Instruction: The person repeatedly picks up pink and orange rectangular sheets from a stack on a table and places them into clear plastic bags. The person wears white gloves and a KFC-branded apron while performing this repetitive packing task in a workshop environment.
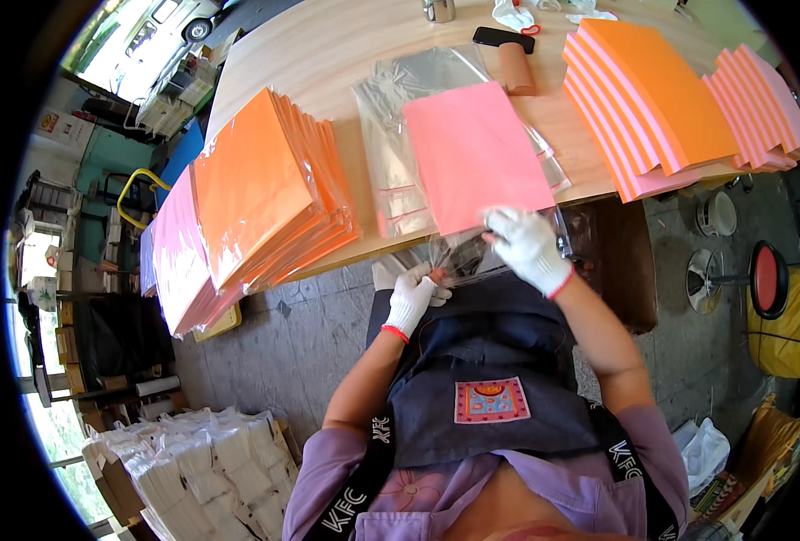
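A pink paper stack [476, 153] lies on a pile of clear plastic bags [386, 113], its near end reaching the table's front edge. Just below that end, a crinkled clear plastic bag [461, 258] stretches between my hands over my lap. My left hand [412, 299], in a white glove with bare fingertips, is closed on the bag's left side. My right hand [528, 249], gloved alike, is bent at the near right corner of the pink paper. Its thumb and fingers pinch the bag there, overlapping the paper's edge; the exact grip is partly hidden.
Wrapped orange packs [251, 185] and wrapped pink packs [179, 257] are piled at the left. Unwrapped orange and pink paper stacks [657, 90] stand at the right. A phone [505, 39], a brown roll [516, 69] and a metal cup [438, 10] sit further back. A stool [768, 279] stands right.
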The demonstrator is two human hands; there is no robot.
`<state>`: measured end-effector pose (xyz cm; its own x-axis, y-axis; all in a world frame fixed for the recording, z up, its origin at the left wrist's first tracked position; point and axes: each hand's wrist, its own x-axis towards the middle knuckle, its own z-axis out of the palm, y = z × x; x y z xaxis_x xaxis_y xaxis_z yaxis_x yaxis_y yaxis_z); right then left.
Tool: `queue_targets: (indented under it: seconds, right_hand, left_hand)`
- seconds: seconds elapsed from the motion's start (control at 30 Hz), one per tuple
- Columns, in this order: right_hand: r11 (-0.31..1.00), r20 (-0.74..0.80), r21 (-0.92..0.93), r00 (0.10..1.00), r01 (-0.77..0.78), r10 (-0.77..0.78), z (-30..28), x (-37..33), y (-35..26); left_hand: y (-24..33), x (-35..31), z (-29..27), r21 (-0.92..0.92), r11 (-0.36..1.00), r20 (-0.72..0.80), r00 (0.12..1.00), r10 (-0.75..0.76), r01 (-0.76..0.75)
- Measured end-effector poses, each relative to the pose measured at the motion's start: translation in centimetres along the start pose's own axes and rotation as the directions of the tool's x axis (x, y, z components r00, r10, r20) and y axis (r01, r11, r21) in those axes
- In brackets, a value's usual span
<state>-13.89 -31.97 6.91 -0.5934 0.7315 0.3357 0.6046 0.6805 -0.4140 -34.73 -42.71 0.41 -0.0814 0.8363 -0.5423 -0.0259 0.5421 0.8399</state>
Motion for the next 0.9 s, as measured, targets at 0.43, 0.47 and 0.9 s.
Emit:
queue_targets:
  seconds: [0.43,0.47,0.9]
  right_hand:
    - [0.968,0.249,-0.106,0.949,0.226,-0.194,5.3,-1.4,-3.8]
    - [0.977,0.31,-0.126,0.943,0.17,-0.124,5.3,-1.4,-4.7]
    - [-0.643,0.367,0.765,0.843,-0.034,0.393,-5.6,-8.9,6.4]
  left_hand:
    - [0.7,-0.8,-1.3,-0.137,0.988,0.119,0.991,-0.06,0.076]
    - [0.3,-0.7,-1.4,-0.151,0.986,0.12,0.992,-0.049,0.067]
    - [0.1,-1.1,-1.1,0.017,1.0,0.015,1.0,-0.005,0.005]
